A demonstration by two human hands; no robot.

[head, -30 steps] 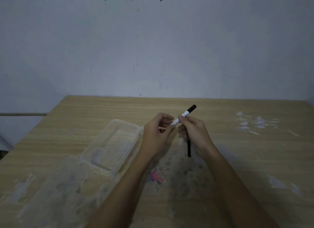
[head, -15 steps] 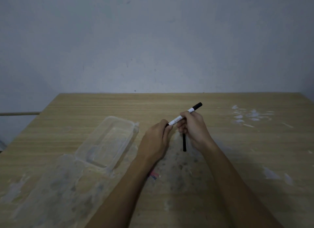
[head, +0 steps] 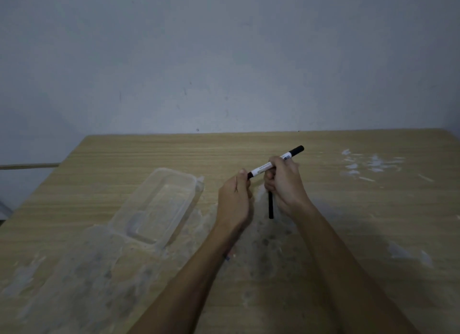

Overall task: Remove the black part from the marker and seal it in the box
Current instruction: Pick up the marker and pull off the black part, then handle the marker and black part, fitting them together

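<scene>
The right hand [head: 283,181] grips the marker [head: 273,164] mid-barrel above the desk [head: 373,234] centre; a black stick [head: 270,205] hangs below it. The marker's long axis slopes down-left toward the left hand [head: 234,199], whose fingers [head: 242,172] pinch its black end. The open box [head: 159,204] lies left.

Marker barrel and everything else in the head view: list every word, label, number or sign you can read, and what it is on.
No text can be read.
Marker: a grey label strip and a small dark printed block near its far end, both too blurred to read.
Clear plastic box: no print shows.
Thin black stick under the right hand: no marking.
Table: only white smears, no writing.
</scene>
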